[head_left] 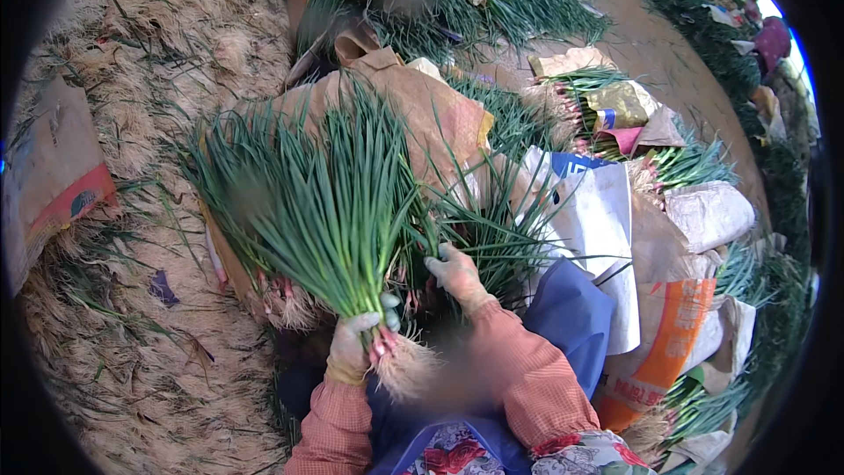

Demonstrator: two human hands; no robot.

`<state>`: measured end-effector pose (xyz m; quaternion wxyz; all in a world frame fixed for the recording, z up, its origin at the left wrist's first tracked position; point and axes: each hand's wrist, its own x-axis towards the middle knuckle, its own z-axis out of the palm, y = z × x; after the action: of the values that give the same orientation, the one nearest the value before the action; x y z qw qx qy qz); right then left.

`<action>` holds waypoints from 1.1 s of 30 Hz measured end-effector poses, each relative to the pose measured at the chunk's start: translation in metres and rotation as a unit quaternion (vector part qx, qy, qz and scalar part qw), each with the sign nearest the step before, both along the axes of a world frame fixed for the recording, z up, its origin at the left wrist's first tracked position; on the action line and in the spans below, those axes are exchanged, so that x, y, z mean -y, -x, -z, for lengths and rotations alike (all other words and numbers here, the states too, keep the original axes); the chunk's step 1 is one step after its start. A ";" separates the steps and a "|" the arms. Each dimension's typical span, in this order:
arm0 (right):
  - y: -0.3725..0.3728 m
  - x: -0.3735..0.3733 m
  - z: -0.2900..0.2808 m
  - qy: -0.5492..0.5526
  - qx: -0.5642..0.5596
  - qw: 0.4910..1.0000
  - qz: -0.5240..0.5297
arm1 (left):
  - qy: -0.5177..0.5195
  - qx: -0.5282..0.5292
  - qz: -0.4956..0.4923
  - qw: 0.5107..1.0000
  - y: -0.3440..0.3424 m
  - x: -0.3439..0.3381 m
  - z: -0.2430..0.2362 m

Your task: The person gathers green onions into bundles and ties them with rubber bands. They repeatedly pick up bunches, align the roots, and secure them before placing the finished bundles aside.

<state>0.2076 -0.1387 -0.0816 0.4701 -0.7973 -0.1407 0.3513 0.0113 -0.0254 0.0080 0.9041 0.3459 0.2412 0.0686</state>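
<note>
My gloved left hand [350, 348] is wrapped round a thick bunch of spring onions [352, 203], just above their pinkish bulbs. Its pale roots hang towards my lap and the green leaves fan out away from me. To the right of the bunch, my gloved right hand [460, 276] has its fingers curled in at some thin spring onion stalks [429, 233]; part of its grip is hidden among the leaves. More spring onions lie beneath the held bunch, on a brown sack [422, 115], with bulbs and roots [286, 304] showing at the near edge.
Trimmed roots and leaf scraps [149, 299] cover the ground on the left, beside a folded sack [66, 176]. Heaped spring onions [440, 0] lie at the far side. On the right are a white sack [607, 238], an orange-striped sack [664, 343] and more bundles [677, 163].
</note>
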 end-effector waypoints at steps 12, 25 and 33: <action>-0.041 0.024 -0.087 0.059 0.286 0.946 -0.143 | 0.064 0.111 -0.134 0.983 -0.016 -0.021 0.008; -0.126 -0.022 -0.022 0.118 0.351 0.928 0.033 | 0.035 0.279 -0.199 0.939 -0.011 -0.064 -0.073; -0.015 0.020 -0.073 -0.037 -0.132 0.983 -0.124 | -0.020 0.033 -0.159 0.987 -0.020 -0.007 -0.039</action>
<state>0.2222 -0.1589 -0.0083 0.4663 -0.7024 -0.1879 0.5039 0.0314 -0.0185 0.0472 0.8821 0.3186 0.2621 0.2276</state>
